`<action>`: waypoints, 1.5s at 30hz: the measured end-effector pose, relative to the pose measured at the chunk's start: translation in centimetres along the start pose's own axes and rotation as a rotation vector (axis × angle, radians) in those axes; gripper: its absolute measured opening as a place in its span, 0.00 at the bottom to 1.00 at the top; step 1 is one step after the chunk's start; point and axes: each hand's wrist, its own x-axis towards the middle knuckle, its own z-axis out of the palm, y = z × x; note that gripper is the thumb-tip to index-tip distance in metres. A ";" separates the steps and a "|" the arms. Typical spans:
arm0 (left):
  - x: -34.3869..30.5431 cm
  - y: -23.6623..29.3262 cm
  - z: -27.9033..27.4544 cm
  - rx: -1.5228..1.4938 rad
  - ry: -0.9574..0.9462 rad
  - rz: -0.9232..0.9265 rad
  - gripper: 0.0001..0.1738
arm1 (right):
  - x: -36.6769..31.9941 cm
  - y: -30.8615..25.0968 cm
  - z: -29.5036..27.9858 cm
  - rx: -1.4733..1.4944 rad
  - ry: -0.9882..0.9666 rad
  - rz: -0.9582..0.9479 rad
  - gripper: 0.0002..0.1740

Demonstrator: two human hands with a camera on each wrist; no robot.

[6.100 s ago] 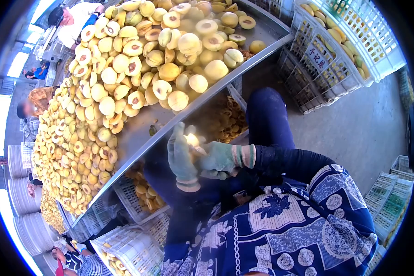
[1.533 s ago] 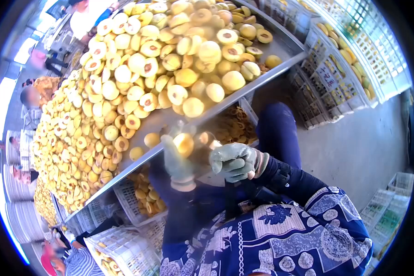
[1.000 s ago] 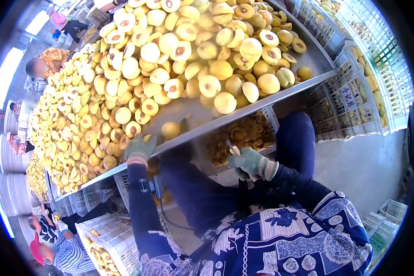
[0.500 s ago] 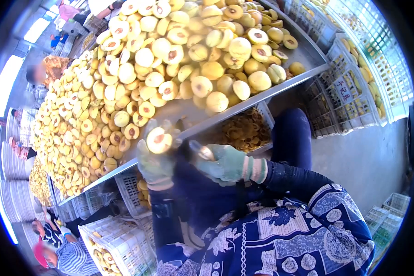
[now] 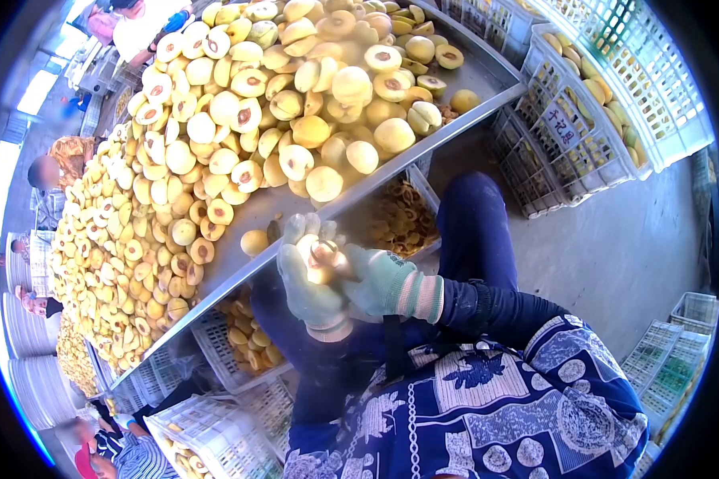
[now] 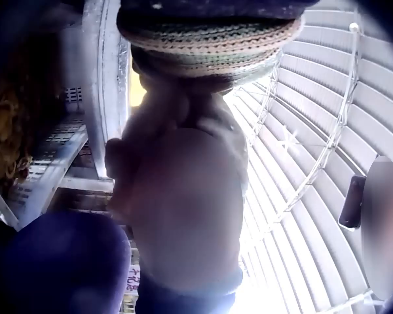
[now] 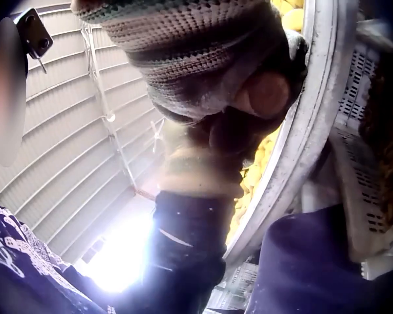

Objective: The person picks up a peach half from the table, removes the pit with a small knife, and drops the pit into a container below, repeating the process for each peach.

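Note:
In the head view my gloved left hand (image 5: 315, 299) holds a yellow peach half (image 5: 316, 267), cut face up, just in front of the metal table's edge. My gloved right hand (image 5: 383, 283) meets it from the right, its fingers curled right at the fruit. The small metal-tipped tool seen earlier in this hand is now mostly hidden by glove and glare. A single peach (image 5: 254, 242) lies on the table near the edge beyond the left hand. In both wrist views, knitted cuffs and dark blurred shapes hide the fingertips.
A metal table (image 5: 236, 235) bears a large heap of halved peaches (image 5: 240, 120). Beneath its edge stands a crate of brown scraps (image 5: 403, 211). Crates of fruit (image 5: 563, 128) are stacked at right; another crate (image 5: 212, 431) stands lower left. Other people are along the far left.
My left hand reached onto the table a second ago, then lifted a peach half off it. Since then both hands have come together, the right hand moving left to the fruit.

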 end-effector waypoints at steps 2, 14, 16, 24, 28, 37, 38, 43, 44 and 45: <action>-0.3 0.0 -0.1 0.034 -0.010 0.025 0.27 | 0.0 0.4 0.4 -0.008 -0.011 -0.001 0.19; 0.1 -0.5 -2.0 0.082 -0.033 -0.048 0.29 | 0.7 -2.3 -2.8 0.234 -0.571 0.518 0.14; 0.0 -0.6 -2.2 0.058 -0.053 -0.043 0.29 | 0.8 -1.7 -2.2 0.232 -0.576 0.512 0.13; -0.7 0.3 -1.6 0.008 -0.016 -0.144 0.26 | 0.8 -1.4 -2.2 0.199 -0.633 0.488 0.12; -0.4 -0.1 -2.6 0.030 -0.067 -0.201 0.30 | 0.9 -1.4 -2.3 0.114 -0.567 0.532 0.11; -0.8 0.0 -2.0 0.087 0.020 -0.142 0.34 | 0.8 -0.5 -1.2 0.445 -0.625 0.529 0.08; -0.7 -0.1 -2.7 0.056 -0.060 -0.175 0.33 | 1.0 -0.8 -1.3 0.352 -0.624 0.551 0.08; -0.6 -0.1 -2.5 0.026 -0.100 -0.314 0.30 | 0.4 -1.1 -2.7 0.225 -0.649 0.572 0.11; -1.0 0.0 -2.2 0.030 -0.085 -0.323 0.30 | 0.2 0.0 -2.9 0.462 -0.765 0.546 0.17; -1.2 0.1 -2.0 0.034 -0.070 -0.331 0.30 | 0.0 0.7 -3.0 0.701 -0.876 0.512 0.23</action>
